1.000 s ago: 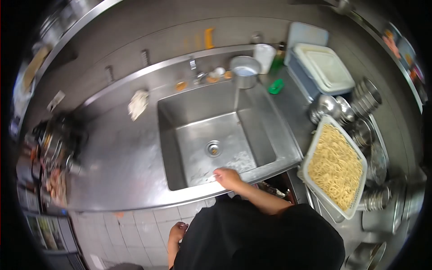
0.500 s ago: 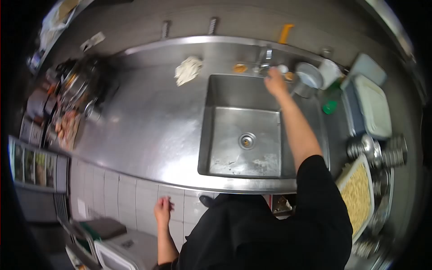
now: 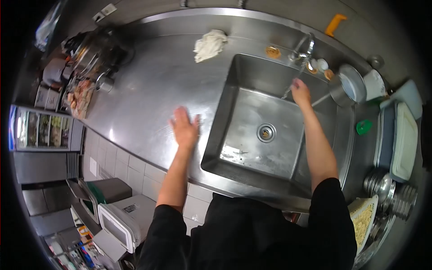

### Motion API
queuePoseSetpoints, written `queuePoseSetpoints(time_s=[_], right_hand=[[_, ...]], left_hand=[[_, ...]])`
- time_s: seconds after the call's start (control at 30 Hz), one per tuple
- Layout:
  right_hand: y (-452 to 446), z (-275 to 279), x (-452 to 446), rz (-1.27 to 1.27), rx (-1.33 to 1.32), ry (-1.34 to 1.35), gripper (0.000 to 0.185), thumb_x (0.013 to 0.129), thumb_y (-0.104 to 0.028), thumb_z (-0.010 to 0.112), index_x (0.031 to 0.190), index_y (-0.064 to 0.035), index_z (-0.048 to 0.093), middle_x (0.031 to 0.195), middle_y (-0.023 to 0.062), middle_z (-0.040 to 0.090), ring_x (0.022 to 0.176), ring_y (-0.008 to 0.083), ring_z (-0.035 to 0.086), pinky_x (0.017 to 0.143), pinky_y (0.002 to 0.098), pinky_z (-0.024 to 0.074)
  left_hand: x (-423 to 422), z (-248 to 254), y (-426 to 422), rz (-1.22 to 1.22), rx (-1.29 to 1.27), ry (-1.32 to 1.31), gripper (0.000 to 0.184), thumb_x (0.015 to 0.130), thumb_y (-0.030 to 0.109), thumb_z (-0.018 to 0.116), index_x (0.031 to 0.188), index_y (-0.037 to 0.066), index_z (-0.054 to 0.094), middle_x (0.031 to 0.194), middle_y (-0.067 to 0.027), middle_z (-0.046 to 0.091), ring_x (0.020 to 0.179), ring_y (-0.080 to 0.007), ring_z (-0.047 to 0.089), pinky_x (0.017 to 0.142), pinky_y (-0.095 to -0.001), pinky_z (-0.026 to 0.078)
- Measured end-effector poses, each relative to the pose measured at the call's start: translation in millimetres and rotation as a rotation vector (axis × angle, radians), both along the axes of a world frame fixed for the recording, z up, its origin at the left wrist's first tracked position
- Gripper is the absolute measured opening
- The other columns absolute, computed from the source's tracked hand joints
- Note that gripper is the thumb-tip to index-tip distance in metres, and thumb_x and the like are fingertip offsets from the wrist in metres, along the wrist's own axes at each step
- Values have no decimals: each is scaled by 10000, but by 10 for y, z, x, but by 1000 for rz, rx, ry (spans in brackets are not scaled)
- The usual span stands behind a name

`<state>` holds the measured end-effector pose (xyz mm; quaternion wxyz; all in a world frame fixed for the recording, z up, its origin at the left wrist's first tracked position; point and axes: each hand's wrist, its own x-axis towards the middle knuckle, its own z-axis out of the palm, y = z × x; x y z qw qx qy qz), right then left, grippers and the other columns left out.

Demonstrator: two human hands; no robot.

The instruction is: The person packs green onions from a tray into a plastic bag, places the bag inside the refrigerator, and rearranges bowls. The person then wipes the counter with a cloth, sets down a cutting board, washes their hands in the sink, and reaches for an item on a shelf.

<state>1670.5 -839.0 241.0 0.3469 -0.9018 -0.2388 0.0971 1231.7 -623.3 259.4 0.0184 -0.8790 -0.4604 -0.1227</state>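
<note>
My left hand (image 3: 184, 129) hovers over or rests on the steel counter (image 3: 148, 94), left of the sink, with fingers spread and nothing in it. Over the far right part of the sink (image 3: 216, 139) is my right hand (image 3: 301, 93), its fingers loosely curled and slightly blurred, with nothing visible in them. It is beside a thin stream of water (image 3: 288, 87) running from the faucet (image 3: 310, 45). Whether the water touches the fingers I cannot tell. A crumpled white cloth (image 3: 210, 46) lies at the back of the counter.
A metal pot (image 3: 350, 87) stands right of the faucet. Farther right are a green object (image 3: 363, 127), lidded containers (image 3: 403, 139), stacked metal bowls (image 3: 379, 183) and a tub of pale shreds (image 3: 362, 225). Pans (image 3: 85, 58) crowd the left end; bins (image 3: 119, 220) stand on the floor.
My right hand has come back from the faucet toward the sink, and water now runs. My left hand has risen from beside my body to the counter and spread. The view has shifted.
</note>
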Motion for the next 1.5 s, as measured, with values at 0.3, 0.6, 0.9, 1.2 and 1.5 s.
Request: queuePoseSetpoints(time_s=[0.3,0.6,0.9,1.2,1.5], right_hand=[[482,1057,-70,172,138,137,439,877,-488,583,960,-74,705,866,140,711,829,312,679,791,419,522],[-197,351,660,-350,205,-20,331,875,-359,587,992,-61,669,996,206,693,985,394,650,874,481,494],[81,776,811,-7,389,517,409,909,-352,621,1209,-79,569,1016,72,654,790,157,647,639,315,518],[-764,-724,-202,54,-361,129,357,858,-161,580,1186,-271,665,1100,94,703,1050,327,648,907,432,500],[-1024,-734,-1710,138,-347,463,358,947,-431,506,1072,-153,695,1043,129,702,954,318,665,829,417,509]], left_hand=[[2243,5,-1384,-533,-695,-239,490,983,414,497,1297,42,554,1328,-177,551,1248,-335,511,1038,-452,394],[3846,735,-1159,-358,-1646,-821,313,988,307,533,877,28,620,787,-97,652,636,-188,625,600,-311,520],[3186,227,-842,-286,-972,-333,507,922,508,600,742,33,610,562,-66,574,538,-200,573,551,-353,445],[1919,521,-587,-607,-339,-199,375,869,175,652,1236,107,608,1392,-148,506,1209,-352,534,1005,-428,434],[383,304,-263,-208,-87,-117,497,945,325,560,1385,101,503,1509,-175,375,1408,-353,319,1153,-522,209]])
